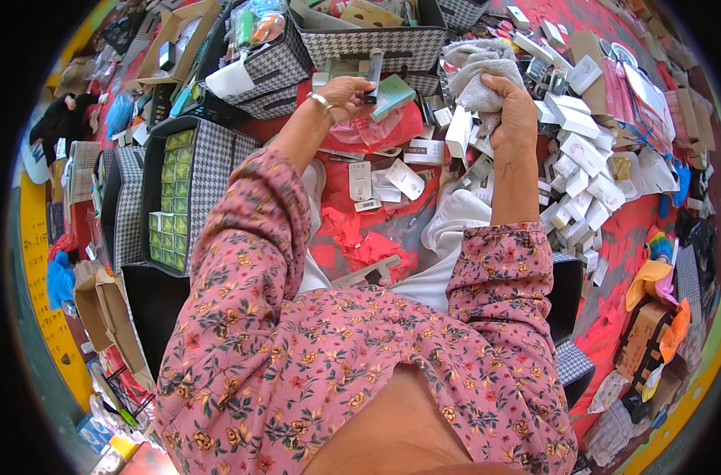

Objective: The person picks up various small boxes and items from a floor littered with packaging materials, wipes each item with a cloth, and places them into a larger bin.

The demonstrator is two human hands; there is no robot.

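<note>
A slim dark tube (374, 75) is being held upright in the closed fingers of the left hand (346, 93), above the red cloth-covered work surface (360, 237) and just in front of the houndstooth-patterned fabric bin (376, 43) at its far edge. A crumpled grey cloth (479, 71) is being gripped in the right hand (512, 111), whose fingers are being kept curled tightly around it, close beside the tube. Small white boxes (582, 150) are being left heaped toward the right edge, and a houndstooth tray of green packets (170, 198) is being kept at the left edge.
</note>
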